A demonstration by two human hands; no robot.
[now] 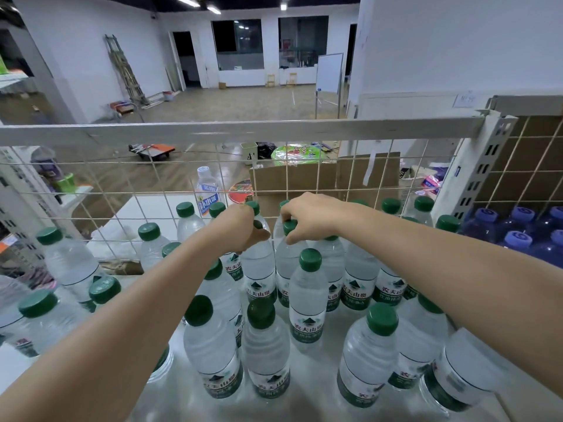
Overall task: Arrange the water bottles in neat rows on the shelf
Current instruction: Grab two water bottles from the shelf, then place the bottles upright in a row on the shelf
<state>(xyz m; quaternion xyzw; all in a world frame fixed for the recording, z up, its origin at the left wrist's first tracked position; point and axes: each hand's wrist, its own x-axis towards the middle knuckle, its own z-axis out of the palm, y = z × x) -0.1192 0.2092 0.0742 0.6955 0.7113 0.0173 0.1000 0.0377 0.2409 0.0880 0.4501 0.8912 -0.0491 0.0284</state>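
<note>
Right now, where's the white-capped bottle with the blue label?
In the head view, the white-capped bottle stands behind the wire mesh back panel, left of centre, beyond the green-capped bottles and just left of the red-lidded bowl.

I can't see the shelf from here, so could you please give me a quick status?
Left hand and right hand each grip a bottle top near the wire back. Rows behind neat, front bottles scattered. Nothing blocking.

Bright ceiling strip lights [187, 1] overhead; wide-angle bending and blur at edges.
</note>
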